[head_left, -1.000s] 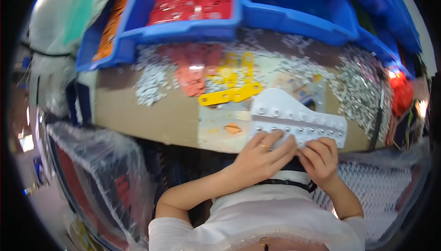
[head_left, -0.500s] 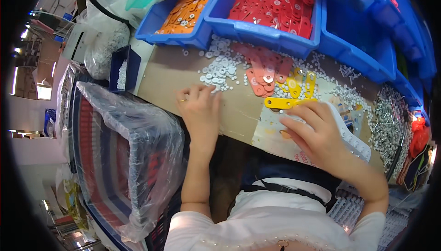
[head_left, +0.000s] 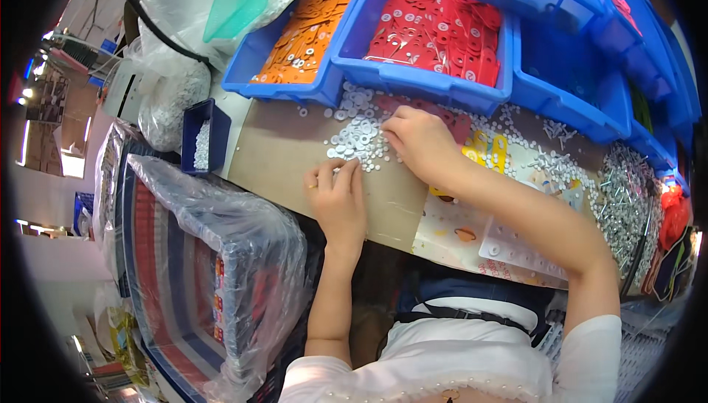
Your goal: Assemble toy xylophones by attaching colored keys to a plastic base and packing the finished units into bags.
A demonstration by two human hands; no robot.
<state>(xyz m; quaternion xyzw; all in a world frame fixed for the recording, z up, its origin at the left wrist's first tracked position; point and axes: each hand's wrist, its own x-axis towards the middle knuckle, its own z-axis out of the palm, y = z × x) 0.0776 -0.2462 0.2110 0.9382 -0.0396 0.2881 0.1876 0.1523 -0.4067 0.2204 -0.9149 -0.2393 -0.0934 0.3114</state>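
Observation:
My right hand reaches across to the pile of small white plastic rings, its fingertips pinched together at the pile's right side; anything between them is hidden. My left hand rests at the pile's near edge with its fingers curled together. Something small and white shows by its fingertips, too small to name. Behind my right hand lie salmon-pink plastic strips, partly covered. Yellow strips with holes lie beside my right forearm, which hides part of them. A white plastic plate with rows of round spots lies under that forearm.
Blue bins hold orange strips and red strips along the back. A heap of metal screws lies at right. To the left are a small dark-blue box of white bits and a plastic-covered striped crate.
My right hand has left the yellow strip and moved left to the white rings. My left hand has shifted slightly right and nearer. The white plate now shows more fully.

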